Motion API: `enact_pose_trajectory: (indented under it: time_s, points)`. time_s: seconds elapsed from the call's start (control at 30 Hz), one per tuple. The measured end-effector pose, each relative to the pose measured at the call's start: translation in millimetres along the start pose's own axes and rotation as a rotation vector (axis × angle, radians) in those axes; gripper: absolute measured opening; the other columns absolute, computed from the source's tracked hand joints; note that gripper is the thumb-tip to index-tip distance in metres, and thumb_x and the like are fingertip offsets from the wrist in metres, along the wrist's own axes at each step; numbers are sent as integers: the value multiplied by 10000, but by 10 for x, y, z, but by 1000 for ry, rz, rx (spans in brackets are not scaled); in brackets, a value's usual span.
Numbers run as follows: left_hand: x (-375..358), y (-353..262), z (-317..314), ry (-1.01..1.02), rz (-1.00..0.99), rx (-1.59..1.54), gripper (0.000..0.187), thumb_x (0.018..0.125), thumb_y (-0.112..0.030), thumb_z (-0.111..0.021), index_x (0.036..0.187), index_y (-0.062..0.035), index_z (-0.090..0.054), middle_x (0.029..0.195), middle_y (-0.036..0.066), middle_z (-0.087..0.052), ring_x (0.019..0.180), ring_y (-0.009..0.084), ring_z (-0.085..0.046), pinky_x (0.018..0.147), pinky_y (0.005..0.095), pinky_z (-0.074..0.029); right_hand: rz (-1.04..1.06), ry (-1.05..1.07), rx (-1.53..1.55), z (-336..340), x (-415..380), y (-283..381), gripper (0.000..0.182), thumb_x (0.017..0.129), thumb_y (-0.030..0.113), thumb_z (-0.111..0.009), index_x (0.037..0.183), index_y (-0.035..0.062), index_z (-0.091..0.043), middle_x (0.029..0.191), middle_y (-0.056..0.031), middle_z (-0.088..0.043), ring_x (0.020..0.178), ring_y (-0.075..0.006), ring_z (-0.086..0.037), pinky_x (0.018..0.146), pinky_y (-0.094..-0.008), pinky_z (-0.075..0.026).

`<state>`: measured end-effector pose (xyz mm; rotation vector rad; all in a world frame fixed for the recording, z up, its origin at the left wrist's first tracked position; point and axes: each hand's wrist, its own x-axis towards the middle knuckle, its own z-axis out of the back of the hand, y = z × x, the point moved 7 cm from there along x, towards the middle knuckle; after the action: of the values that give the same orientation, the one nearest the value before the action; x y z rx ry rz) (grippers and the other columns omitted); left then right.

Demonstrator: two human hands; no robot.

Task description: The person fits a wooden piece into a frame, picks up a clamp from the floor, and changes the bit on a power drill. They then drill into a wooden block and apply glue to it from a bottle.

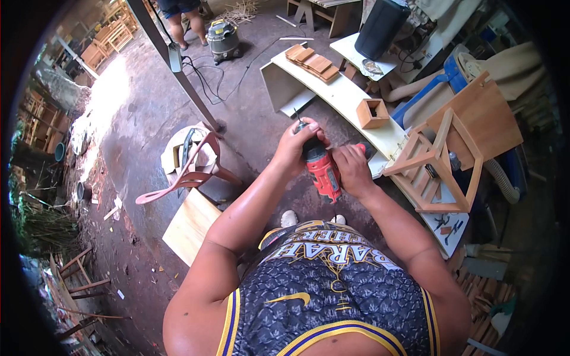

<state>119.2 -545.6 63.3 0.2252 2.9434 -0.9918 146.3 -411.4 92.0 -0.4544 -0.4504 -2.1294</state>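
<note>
A red and black power drill [322,172] is held in front of my body, with a thin bit [297,114] pointing up and away from me. My left hand [292,146] is closed around the drill's black chuck end. Against the right side of the drill, my right hand [354,169] is closed on its red handle, part of which shows beyond the fingers. To the right of my right hand stands a slatted wooden frame [442,157] at the long white bench [350,102].
Small wooden boards [312,62] and a square wooden box [372,113] lie on the bench. A pink plastic chair [193,175] stands left, near a metal post [178,71] and a wooden panel [191,225]. Another person's legs [187,26] show beside a vacuum [224,41].
</note>
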Motion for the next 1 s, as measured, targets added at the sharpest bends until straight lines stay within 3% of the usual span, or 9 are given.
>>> enact_pose_trajectory:
  time_s: [0.03,0.1,0.3,0.33,0.43,0.53,0.83,0.93,1.0]
  points:
    - [-18,-28,-14,-1,2,-1,213,852,-213,-680,893,-85,-515,772,55,-570,779,222,-611,784,398,-518,-1,2,1,12,0,37,266,807,94,-530,1065,25,-530,897,-133,-564,880,-312,-573,828,-424,-432]
    - [-77,-117,-238,271,-41,-24,249,808,-227,-704,881,-87,-511,751,45,-547,783,219,-607,808,411,-518,10,-79,265,94,27,130,281,794,95,-573,1059,13,-526,888,-147,-567,866,-331,-581,815,-431,-437]
    - [-242,-195,-597,560,-36,-142,277,743,-181,-737,848,-99,-493,701,30,-510,706,198,-592,809,431,-539,-6,-72,515,84,-18,208,332,802,140,-615,1094,17,-518,968,-159,-589,909,-357,-585,804,-440,-432]
    - [-279,-205,-670,588,-30,-201,280,739,-164,-740,848,-99,-489,693,32,-508,687,201,-594,790,435,-548,-204,-31,835,-35,-49,156,348,806,154,-618,1112,23,-514,962,-148,-583,897,-358,-578,795,-441,-430]
    - [-326,-251,-766,568,-49,-163,284,736,-143,-739,852,-98,-484,692,30,-505,691,197,-597,783,427,-553,-411,14,1145,-121,-108,121,386,817,185,-623,1155,41,-505,975,-136,-573,904,-366,-566,796,-441,-426]
    - [-326,-255,-749,452,-58,-128,291,729,-127,-741,857,-100,-481,690,25,-500,693,194,-599,777,422,-558,-380,65,1012,-147,-166,84,375,821,181,-623,1150,44,-508,1014,-155,-580,946,-371,-567,805,-425,-432]
    - [-362,-237,-746,469,-30,-204,276,734,-85,-738,864,-99,-495,713,36,-543,699,184,-609,775,415,-544,-554,155,1235,-312,-309,70,243,933,169,-550,1144,52,-522,1007,-112,-596,941,-294,-583,807,-381,-467]
    - [-382,-238,-728,436,-45,-182,277,732,-99,-740,859,-101,-494,706,34,-540,698,189,-609,785,420,-541,-402,70,1117,-295,-294,48,237,960,176,-524,1161,51,-519,1000,-117,-594,911,-277,-582,778,-358,-473]
    - [-397,-233,-716,443,-41,-187,278,734,-116,-736,858,-102,-488,701,28,-517,698,187,-594,791,422,-549,-511,96,1297,-413,-365,44,236,972,191,-512,1165,55,-520,987,-108,-589,889,-248,-578,761,-338,-473]
